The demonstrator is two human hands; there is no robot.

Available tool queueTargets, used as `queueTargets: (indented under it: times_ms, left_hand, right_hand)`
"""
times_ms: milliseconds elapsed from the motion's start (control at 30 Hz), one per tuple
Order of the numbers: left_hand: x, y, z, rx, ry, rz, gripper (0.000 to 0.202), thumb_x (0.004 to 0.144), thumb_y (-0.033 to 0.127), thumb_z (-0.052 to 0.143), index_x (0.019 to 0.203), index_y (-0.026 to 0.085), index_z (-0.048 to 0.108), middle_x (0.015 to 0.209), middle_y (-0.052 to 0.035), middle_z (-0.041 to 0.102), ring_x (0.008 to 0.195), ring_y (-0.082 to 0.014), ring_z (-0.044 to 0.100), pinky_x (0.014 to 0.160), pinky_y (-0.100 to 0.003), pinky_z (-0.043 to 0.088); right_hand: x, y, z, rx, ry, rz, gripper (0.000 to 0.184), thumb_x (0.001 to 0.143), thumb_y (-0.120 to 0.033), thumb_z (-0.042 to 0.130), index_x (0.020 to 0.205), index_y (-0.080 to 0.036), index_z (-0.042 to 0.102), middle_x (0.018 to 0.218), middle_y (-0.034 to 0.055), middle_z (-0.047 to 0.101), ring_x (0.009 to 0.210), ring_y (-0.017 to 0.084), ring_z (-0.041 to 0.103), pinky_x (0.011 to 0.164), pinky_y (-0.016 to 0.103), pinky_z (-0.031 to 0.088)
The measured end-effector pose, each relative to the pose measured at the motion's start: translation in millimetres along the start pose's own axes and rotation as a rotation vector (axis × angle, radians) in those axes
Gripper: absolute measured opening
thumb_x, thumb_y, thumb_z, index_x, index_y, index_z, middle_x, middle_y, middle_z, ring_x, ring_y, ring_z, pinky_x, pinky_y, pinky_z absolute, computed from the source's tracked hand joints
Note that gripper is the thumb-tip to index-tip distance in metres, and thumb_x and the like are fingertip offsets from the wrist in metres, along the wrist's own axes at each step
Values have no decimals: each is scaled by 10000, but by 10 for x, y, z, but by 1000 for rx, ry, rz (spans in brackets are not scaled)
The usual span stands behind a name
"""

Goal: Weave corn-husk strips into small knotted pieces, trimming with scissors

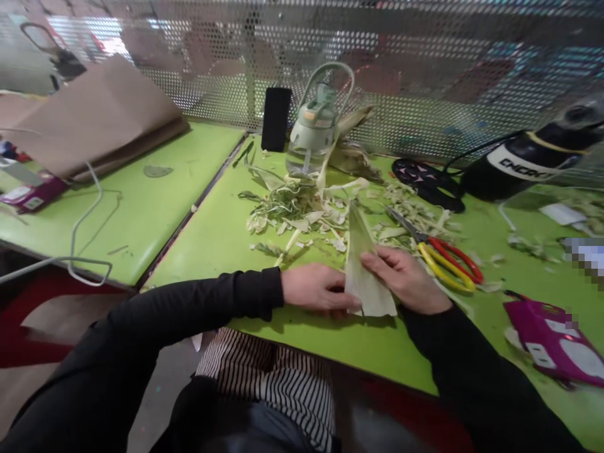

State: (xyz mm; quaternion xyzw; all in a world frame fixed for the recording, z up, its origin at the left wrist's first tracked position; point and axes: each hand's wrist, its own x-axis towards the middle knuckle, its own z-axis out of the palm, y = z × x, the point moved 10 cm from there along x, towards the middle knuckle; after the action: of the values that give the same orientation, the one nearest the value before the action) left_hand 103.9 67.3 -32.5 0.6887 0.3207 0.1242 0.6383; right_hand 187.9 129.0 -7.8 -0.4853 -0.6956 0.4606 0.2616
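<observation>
Between my two hands is a pale green corn husk [362, 270], wide at its lower end and tapering to a point away from me. My left hand [318, 288] pinches its lower left edge, fingers closed. On the other side, my right hand [409, 277] grips the husk's right edge between thumb and fingers. Scissors [448, 259] with red and yellow handles lie just beyond my right hand, blades pointing away to the left. A heap of shredded husk scraps [302, 204] is spread past the husk's tip.
A pale green water bottle [313, 135] and a black phone [276, 119] stand by the perforated metal screen [207, 69]. To the right are a black bottle-shaped device [514, 163] and a purple packet [557, 340]. Brown paper [101, 119] and a white cable [75, 236] lie left.
</observation>
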Motion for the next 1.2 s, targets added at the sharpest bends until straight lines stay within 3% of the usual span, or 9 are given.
queueTargets:
  times_ms: [133,233,400,500,600,733,933,1067,1200]
  left_hand:
    - [-9,31,-270,-50,233,126,428,914,497,556,1083,110,622,897,-88,695,670,-142,624,643,-284,534]
    - [-51,16,-484,-52,406,214,477,891,551,564,1037,104,638,895,-95,676,786,-183,621,722,-314,526]
    - [-63,-35,-418,-213,355,289,486,870,563,576,1035,107,615,934,-85,657,791,-163,598,733,-297,514]
    - [-69,-92,-239,-130,260,220,418,842,543,622,902,129,632,780,-30,628,691,-134,554,658,-257,482]
    - [-82,-148,-140,-46,218,166,371,839,511,636,810,141,630,668,6,574,623,-116,503,592,-234,436]
    - [-58,-187,-150,-137,213,159,364,828,505,650,818,142,626,693,4,586,639,-118,518,602,-236,444]
    - [-72,-178,-266,-409,299,150,467,750,529,743,935,116,628,807,-34,629,628,-107,540,591,-248,472]
    - [-162,-108,-441,-573,462,217,500,730,536,770,998,128,660,937,-78,675,719,-121,583,645,-250,493]
    - [-162,-126,-525,-633,506,196,533,686,559,793,977,127,678,847,-55,679,669,-113,583,615,-242,489]
  right_hand:
    - [-7,46,119,9,-26,50,485,704,-648,714,644,-197,546,572,-31,477,506,107,423,433,232,339]
    - [-41,-26,200,45,20,25,471,759,-662,647,698,-205,550,619,-24,492,541,122,447,462,244,363]
    - [-61,-213,34,-163,161,-96,512,886,-667,412,660,-218,509,629,6,495,589,165,466,562,305,400]
    - [-74,-215,-318,-386,403,-101,394,797,-603,591,718,-222,528,759,41,553,722,207,515,680,339,407]
    - [-50,14,-460,-395,476,27,355,619,-432,775,762,-232,518,766,37,564,726,218,517,699,341,391]
    - [-31,226,-451,-227,461,99,236,677,-342,697,815,-225,545,707,7,559,662,188,503,694,332,394]
    - [-47,199,-415,135,353,115,359,795,-550,571,955,-231,535,775,-9,572,596,132,520,576,276,448]
    - [-47,113,-100,300,123,141,398,759,-582,654,898,-219,574,720,-16,569,544,116,512,511,257,441]
    - [-81,-18,158,369,-63,87,419,763,-538,727,981,-206,592,825,1,612,685,122,574,593,239,465]
